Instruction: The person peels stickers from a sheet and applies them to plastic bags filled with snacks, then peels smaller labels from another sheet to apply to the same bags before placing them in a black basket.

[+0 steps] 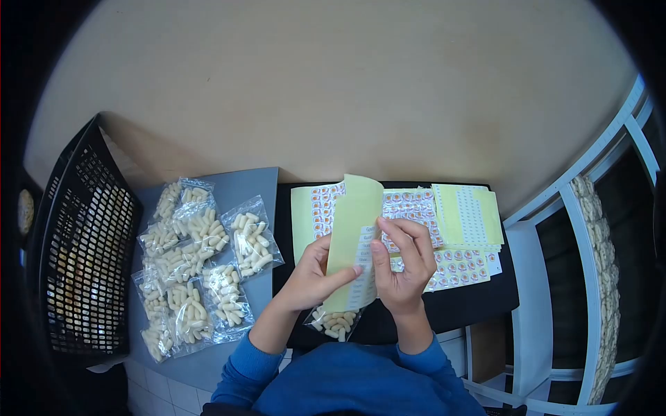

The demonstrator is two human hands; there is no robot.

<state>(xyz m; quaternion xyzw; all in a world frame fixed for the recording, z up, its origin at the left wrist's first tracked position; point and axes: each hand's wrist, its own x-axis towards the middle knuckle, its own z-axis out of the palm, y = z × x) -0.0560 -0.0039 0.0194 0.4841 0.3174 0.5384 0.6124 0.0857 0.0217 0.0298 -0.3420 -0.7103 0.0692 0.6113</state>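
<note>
A yellow backing sheet point(355, 208) with a column of small white printed labels stands tilted up in front of me. My left hand point(309, 279) is closed on its left side, with the thumb lying over the front by the labels. At the right edge, the thumb and fingertips of my right hand point(404, 270) close on the upper labels; whether one is lifted off the backing I cannot make out. Below the sheet, partly covered by it, lies a clear plastic bag point(336, 324) of pale, finger-shaped pieces.
More filled bags point(187, 260) lie on a grey surface point(253, 182) to the left, beside a black basket point(87, 256). Sticker sheets point(465, 208) with orange-and-white and white labels cover part of the black table point(496, 295). A white rack point(538, 305) stands at right.
</note>
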